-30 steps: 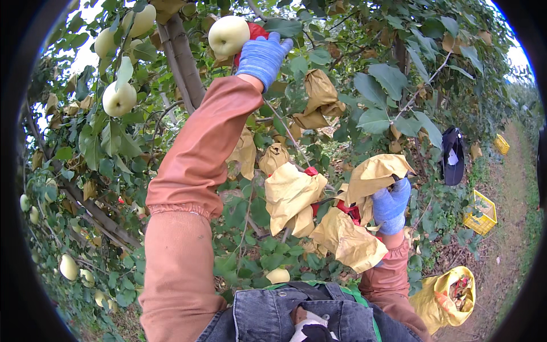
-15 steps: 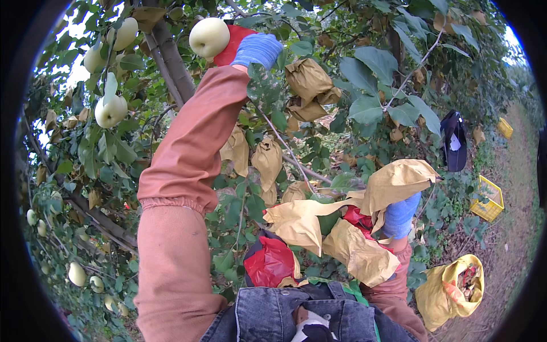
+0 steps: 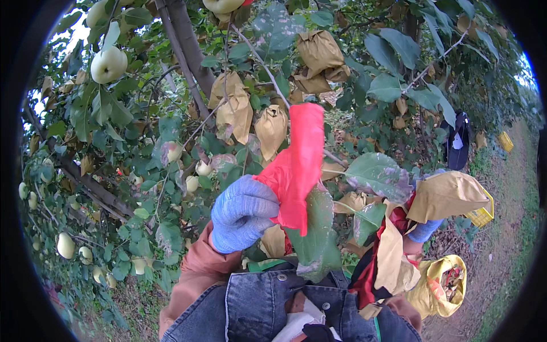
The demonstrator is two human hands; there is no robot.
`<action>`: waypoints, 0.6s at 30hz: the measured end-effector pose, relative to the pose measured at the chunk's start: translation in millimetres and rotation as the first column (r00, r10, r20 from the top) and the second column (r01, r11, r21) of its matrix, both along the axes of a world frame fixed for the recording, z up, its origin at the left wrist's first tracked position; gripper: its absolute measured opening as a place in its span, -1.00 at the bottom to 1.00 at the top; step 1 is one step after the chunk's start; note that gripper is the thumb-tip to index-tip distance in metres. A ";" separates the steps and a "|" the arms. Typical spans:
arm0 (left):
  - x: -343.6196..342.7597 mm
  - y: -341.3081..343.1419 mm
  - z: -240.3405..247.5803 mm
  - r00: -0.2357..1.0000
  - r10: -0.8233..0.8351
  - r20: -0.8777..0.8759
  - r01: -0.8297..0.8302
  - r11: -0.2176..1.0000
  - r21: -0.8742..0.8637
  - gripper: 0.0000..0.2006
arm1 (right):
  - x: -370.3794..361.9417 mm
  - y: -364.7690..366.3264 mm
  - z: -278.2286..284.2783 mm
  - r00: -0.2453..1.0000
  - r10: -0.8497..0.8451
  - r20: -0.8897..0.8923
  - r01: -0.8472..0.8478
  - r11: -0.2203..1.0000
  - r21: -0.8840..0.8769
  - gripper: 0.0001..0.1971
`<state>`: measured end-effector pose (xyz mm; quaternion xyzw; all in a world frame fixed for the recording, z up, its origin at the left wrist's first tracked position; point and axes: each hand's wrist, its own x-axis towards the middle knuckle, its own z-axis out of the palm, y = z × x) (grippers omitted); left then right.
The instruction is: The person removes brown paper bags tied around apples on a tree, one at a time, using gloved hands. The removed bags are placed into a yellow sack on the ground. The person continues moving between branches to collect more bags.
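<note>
My left hand, in a blue knit glove, is closed on a crumpled red paper sleeve in front of my chest. On the right, my gloved right hand grips a bunch of brown paper fruit bags with red linings; most of its fingers are hidden behind them. Large green leaves hang between the two hands. A pale apple, cut off by the top edge, hangs with a bit of red beside it. Another bare apple hangs at the upper left.
Bagged fruit hangs amid the branches ahead, beside a tree trunk. At the lower right stands a yellow sack with scraps inside. A yellow crate and a dark cap are farther right.
My left hand has come down from the upper apple to chest height, bringing the red paper sleeve along. My right hand with the brown bags has shifted slightly right.
</note>
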<state>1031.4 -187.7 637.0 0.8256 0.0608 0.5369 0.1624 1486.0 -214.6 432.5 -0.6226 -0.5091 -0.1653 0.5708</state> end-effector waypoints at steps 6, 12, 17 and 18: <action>41.8 -2.0 -128.8 0.880 -0.473 0.052 0.324 0.516 -0.793 -0.67 | -93.2 -15.3 28.0 0.911 0.346 -0.226 -0.295 0.927 0.233 -0.58; 69.6 4.9 -141.4 0.843 -0.536 0.049 0.287 0.372 -0.883 -0.66 | -160.0 -25.0 39.1 0.716 0.671 0.192 -0.681 0.732 -0.019 -0.47; 77.2 10.9 -127.0 0.848 -0.530 0.005 0.250 0.391 -0.886 -0.65 | -221.3 -27.4 53.0 0.705 0.656 -0.270 -0.700 0.706 -0.111 -0.80; 80.3 19.3 -123.0 0.836 -0.549 0.000 0.255 0.389 -0.885 -0.65 | -228.6 -24.9 50.7 0.659 0.695 -0.287 -0.728 0.686 -0.011 -0.86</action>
